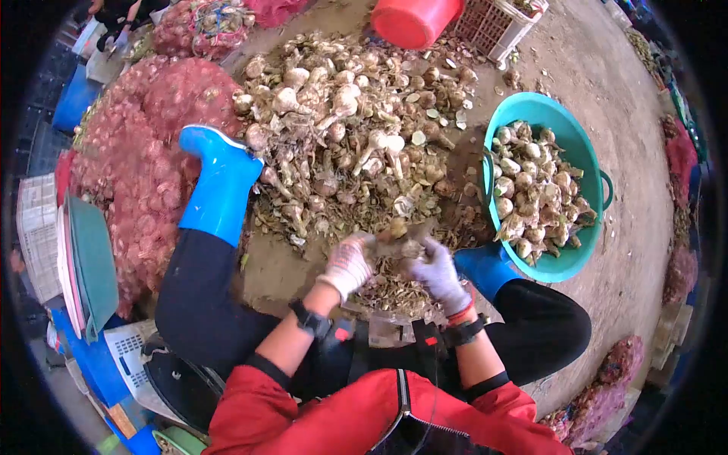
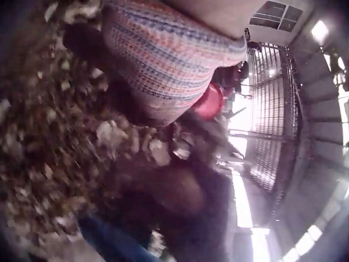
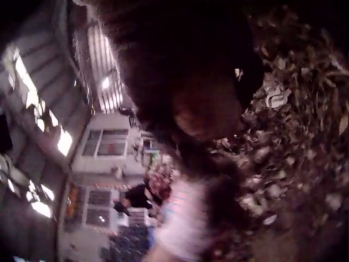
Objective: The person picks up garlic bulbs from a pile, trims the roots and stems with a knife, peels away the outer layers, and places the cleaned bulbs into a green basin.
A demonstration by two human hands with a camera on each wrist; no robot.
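Observation:
Both hands wear knit gloves and meet over the garlic heap (image 1: 326,152), in front of the seated person's lap. The left hand (image 1: 349,265), fingers curled, grips a brownish garlic bulb (image 1: 398,227) at its fingertips. Close beside it, the right hand (image 1: 440,277) holds a paler garlic bulb (image 1: 412,249) between curled fingers. Motion blurs both bulbs. In the left wrist view the knit glove of the left hand (image 2: 158,65) fills the top. A round garlic bulb (image 3: 207,117) shows dimly in the right wrist view, the right hand's underside in deep shadow above it.
A teal basin (image 1: 584,144) of garlic bulbs stands at the right, by a blue boot (image 1: 489,271). Red mesh sacks (image 1: 144,152) lie on the left beside the other blue boot (image 1: 220,189). Behind the heap are a red bucket (image 1: 413,23) and a crate (image 1: 493,30).

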